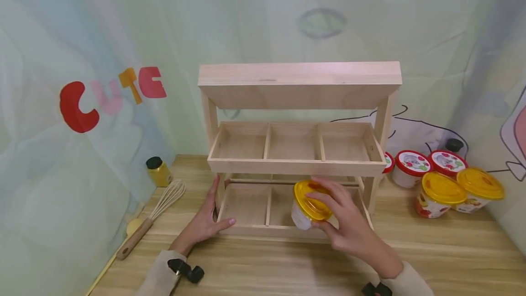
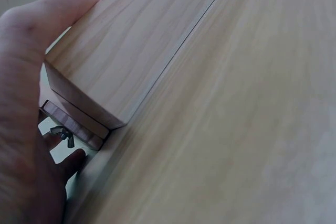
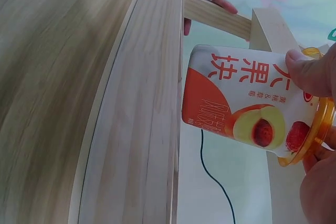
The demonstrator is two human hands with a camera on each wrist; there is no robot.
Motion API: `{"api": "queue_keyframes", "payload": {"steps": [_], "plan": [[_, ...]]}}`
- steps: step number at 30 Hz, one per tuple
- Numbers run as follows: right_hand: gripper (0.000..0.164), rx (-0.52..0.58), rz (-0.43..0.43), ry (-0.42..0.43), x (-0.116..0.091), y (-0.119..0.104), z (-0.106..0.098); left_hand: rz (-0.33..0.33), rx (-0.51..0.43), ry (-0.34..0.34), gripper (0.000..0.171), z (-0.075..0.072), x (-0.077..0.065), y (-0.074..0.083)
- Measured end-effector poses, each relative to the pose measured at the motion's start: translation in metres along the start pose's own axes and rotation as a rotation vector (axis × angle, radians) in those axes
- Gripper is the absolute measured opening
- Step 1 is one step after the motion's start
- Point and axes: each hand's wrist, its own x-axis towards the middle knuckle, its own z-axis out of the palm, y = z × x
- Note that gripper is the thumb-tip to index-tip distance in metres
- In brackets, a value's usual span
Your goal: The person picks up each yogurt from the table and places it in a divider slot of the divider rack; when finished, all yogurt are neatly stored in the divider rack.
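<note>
A yogurt cup [image 1: 302,214] with a yellow lid hangs tilted over the front edge of the lower tray, held by my right hand [image 1: 349,223]. In the right wrist view, the thumb and fingers grip the cup [image 3: 236,98] near its lid, and its side shows peach and strawberry pictures. At the lower left corner of the wooden shelf rack [image 1: 300,74], my left hand [image 1: 205,225] steadies the lower tray [image 1: 246,230], thumb over its front edge and fingers along its side. The left wrist view shows that hand [image 2: 26,61] around the tray's corner.
Two yellow-lidded cups [image 1: 444,191] and several red-lidded tubs [image 1: 411,163] stand right of the rack, with a black-capped jar behind. Leftward, a whisk [image 1: 152,218] lies near a yellow jar [image 1: 159,173]. The upper tray [image 1: 293,168] overhangs the lower one.
</note>
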Motion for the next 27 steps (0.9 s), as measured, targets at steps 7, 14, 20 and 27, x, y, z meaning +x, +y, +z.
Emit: {"api": "queue_keyframes", "payload": {"steps": [7, 14, 20, 27], "plan": [[0.070, -0.005, -0.017, 0.023, 0.006, 0.000, 0.009, -0.007, -0.004, -0.009, 0.132, 0.002, 0.003, 0.001], [0.071, 0.013, -0.038, 0.050, 0.010, -0.003, 0.022, -0.003, -0.012, -0.016, 0.133, 0.002, 0.003, 0.002], [0.069, 0.038, -0.046, 0.086, 0.016, -0.009, 0.035, 0.006, -0.021, -0.008, 0.133, 0.001, 0.002, -0.003], [0.067, 0.052, -0.056, 0.144, 0.022, -0.014, 0.046, -0.007, -0.022, -0.006, 0.132, 0.000, 0.000, -0.005]]}}
